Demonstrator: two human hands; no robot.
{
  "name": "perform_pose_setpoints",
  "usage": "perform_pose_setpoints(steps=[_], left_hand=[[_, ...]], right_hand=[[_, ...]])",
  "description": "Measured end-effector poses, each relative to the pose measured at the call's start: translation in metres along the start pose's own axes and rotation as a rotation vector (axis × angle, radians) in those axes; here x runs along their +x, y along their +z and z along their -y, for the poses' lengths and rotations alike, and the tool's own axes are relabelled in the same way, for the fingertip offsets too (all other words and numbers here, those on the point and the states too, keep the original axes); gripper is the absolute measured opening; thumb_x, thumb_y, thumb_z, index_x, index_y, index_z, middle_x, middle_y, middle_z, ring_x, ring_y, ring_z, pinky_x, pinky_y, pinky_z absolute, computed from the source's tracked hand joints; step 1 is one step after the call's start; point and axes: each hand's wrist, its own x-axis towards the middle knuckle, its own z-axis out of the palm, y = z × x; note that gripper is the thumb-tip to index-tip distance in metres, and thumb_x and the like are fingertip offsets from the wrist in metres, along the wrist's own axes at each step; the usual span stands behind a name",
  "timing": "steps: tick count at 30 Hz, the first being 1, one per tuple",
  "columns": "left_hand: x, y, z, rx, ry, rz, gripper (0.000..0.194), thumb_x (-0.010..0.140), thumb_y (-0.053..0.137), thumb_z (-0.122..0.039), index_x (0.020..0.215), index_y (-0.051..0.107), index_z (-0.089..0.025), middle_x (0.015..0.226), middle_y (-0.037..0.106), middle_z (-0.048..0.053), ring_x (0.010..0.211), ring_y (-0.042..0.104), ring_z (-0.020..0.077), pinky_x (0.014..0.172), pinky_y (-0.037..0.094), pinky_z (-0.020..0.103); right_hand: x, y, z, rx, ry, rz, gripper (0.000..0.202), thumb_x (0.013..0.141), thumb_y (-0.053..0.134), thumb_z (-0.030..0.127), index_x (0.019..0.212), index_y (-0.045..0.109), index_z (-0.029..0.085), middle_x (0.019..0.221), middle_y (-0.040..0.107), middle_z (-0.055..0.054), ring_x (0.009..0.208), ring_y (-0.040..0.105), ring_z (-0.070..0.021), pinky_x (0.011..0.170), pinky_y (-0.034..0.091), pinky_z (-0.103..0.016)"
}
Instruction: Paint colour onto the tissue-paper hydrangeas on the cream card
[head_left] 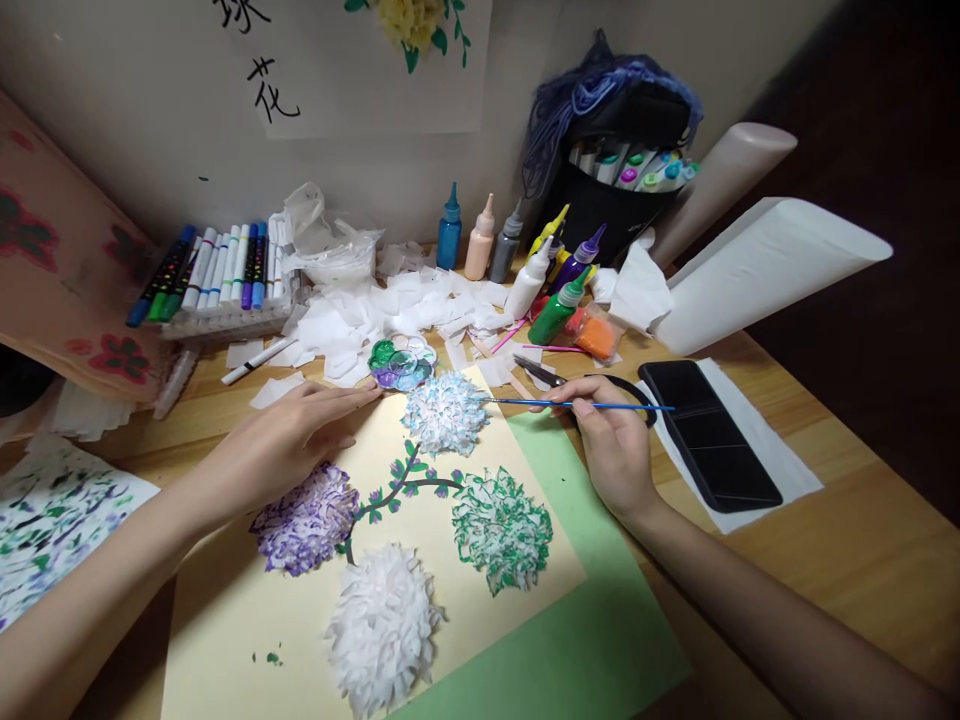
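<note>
Between the fingers of my right hand [611, 435] is a thin blue paintbrush [525, 402], its tip touching or close to the right edge of a blue-tinted paper flower [445, 413]. My left hand [319, 425] lies with fingers stretched out on the cream paper [225, 610], by the rim of a flower-shaped paint palette [403, 362]. A purple-edged flower [307, 520] sits beneath that hand. Lower down are a white flower [386, 630] and a green-edged flower [502, 530]. A painted brown branch [390, 495] with small green leaves runs among them.
Loose white paper squares [337, 320] pile behind the palette. Paint bottles [480, 240] and black-handled scissors [536, 373] stand or lie beyond. A phone [709, 435] rests at right, markers [217, 265] at left. Green paper [592, 610] lies under the cream sheet.
</note>
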Motion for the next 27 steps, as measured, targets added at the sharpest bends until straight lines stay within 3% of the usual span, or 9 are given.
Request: perform_pose_setpoints(steps=[4,8,12,18,22,27], left_hand=[[0.001,0.000,0.000,0.019,-0.017,0.016,0.051,0.092,0.046,-0.032,0.142,0.045,-0.036,0.135,0.058,0.006,0.114,0.054,0.0307,0.090,0.045,0.046],[0.000,-0.004,-0.006,0.026,-0.024,0.040,0.051,0.092,0.045,-0.028,0.143,0.044,-0.033,0.134,0.058,0.007,0.112,0.053,0.0289,0.091,0.044,0.043],[0.000,-0.008,-0.014,0.035,-0.040,0.056,0.049,0.094,0.042,-0.024,0.143,0.045,-0.028,0.131,0.059,0.009,0.109,0.052,0.0265,0.088,0.043,0.041],[0.000,-0.007,-0.010,0.036,-0.031,0.061,0.051,0.093,0.044,-0.025,0.143,0.045,-0.029,0.127,0.061,0.008,0.106,0.053,0.0265,0.087,0.043,0.040],[0.000,-0.004,-0.005,0.039,-0.031,0.032,0.052,0.091,0.047,-0.028,0.143,0.044,-0.035,0.125,0.062,0.007,0.105,0.055,0.0277,0.084,0.045,0.038],[0.001,-0.007,-0.010,0.040,-0.033,0.061,0.050,0.094,0.042,-0.024,0.144,0.044,-0.031,0.129,0.059,0.007,0.107,0.053,0.0262,0.087,0.044,0.039]], right_hand=[[-0.003,0.001,0.001,0.073,-0.040,-0.041,0.013,0.091,0.053,0.031,0.087,0.063,0.024,0.087,0.067,-0.001,0.080,0.065,-0.0164,0.074,0.051,-0.030],[-0.007,0.003,0.005,-0.051,-0.084,-0.062,0.016,0.093,0.050,0.030,0.087,0.064,0.025,0.085,0.066,-0.002,0.078,0.064,-0.0162,0.070,0.050,-0.029],[-0.010,0.005,0.011,-0.182,-0.208,0.016,0.019,0.094,0.047,0.025,0.089,0.066,0.026,0.083,0.067,-0.002,0.082,0.061,-0.0182,0.074,0.049,-0.033],[-0.014,0.006,0.014,-0.225,-0.374,-0.065,0.024,0.093,0.044,0.019,0.092,0.066,0.028,0.077,0.069,-0.002,0.079,0.057,-0.0213,0.076,0.045,-0.040],[-0.015,0.006,0.013,-0.283,-0.363,0.045,0.024,0.093,0.043,0.017,0.095,0.065,0.028,0.080,0.069,-0.001,0.080,0.056,-0.0213,0.076,0.044,-0.040],[-0.014,0.004,0.009,-0.242,-0.316,0.031,0.021,0.093,0.044,0.019,0.093,0.063,0.027,0.082,0.067,-0.001,0.083,0.056,-0.0204,0.078,0.043,-0.038]])
